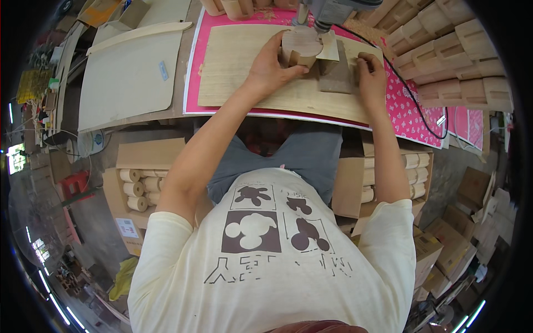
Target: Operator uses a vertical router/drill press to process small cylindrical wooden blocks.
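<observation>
My left hand (272, 69) is closed around a pale wooden block (301, 45) with a rounded top and a cut-out in its near side. The block stands just below a grey machine head (333, 14). Right beside it is a small upright wooden piece (329, 50) on a darker flat plate (340, 72). At the right end of the wide wooden board (239, 72), my right hand (372, 77) has its fingers curled together next to the plate. What those fingers hold, if anything, is hidden.
Stacked wooden pieces with cut-outs (444, 50) rise at the right, and more stand at the back. A black cable (413, 94) crosses the pink patterned sheet (402, 119). Open cartons of wooden pieces flank my legs. A grey-white panel (130, 77) lies left.
</observation>
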The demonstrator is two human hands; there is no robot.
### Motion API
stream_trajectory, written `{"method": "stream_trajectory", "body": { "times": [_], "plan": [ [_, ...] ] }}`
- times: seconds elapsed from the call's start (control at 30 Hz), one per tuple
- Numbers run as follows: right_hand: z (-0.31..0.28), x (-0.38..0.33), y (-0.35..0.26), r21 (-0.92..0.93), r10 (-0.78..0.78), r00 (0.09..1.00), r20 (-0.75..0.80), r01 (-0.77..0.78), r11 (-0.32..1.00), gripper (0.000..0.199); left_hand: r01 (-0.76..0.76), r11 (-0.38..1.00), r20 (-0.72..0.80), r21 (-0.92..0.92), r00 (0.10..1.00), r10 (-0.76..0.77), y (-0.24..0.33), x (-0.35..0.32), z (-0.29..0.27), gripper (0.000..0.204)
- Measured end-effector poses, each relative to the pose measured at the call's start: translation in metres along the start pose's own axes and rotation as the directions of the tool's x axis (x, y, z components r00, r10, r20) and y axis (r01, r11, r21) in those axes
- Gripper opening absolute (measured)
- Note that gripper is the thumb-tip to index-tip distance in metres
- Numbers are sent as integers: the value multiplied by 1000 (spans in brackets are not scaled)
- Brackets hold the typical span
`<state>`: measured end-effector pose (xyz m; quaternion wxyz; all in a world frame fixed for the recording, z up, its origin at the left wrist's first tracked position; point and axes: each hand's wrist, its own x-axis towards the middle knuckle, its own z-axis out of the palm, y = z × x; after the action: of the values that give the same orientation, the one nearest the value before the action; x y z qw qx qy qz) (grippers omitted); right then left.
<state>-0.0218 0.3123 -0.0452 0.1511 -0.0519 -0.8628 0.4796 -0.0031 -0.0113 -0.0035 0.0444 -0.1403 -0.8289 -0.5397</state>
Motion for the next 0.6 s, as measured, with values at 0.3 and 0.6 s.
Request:
{"method": "stream_trajectory", "body": {
  "times": [0.3, 0.6],
  "plan": [
    [-66, 182, -116, 834, -150, 981, 121, -18, 552, 42, -46, 998, 27, -50, 999, 47, 5, 3, 5, 102],
    [-33, 91, -289, 487, -104, 994, 39, 72, 870, 45, -8, 995, 33, -97, 999, 11, 6, -4, -10, 100]
  ]
}}
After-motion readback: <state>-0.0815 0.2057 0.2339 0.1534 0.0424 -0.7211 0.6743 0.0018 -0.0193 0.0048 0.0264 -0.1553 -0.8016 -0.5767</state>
